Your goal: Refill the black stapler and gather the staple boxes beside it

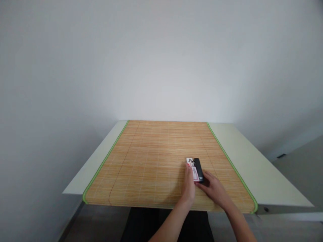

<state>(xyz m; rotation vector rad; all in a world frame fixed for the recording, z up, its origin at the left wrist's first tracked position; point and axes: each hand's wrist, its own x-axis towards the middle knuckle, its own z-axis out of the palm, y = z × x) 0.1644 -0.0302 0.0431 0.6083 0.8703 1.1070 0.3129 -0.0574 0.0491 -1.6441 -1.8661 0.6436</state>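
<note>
A small flat white box with pink and dark print [193, 172] lies on the bamboo mat [156, 161], right of its middle. Directly beside it, on its right, is a long black object with rounded ends [199, 168]; its exact kind is unclear. My left hand [188, 185] stands on edge along the left side of the white box, its fingers stretched out and touching it. Around the near right corner of the black object, my right hand [213, 188] has its thumb and fingers apart, touching the two things. Some of its fingers are hidden.
The mat has green edging and covers the middle of a white table [234, 148]. A pale wall [161, 67] rises behind the table's far edge. At the right stands a light cabinet [302, 158] with a dark handle. My legs show below the table's front edge.
</note>
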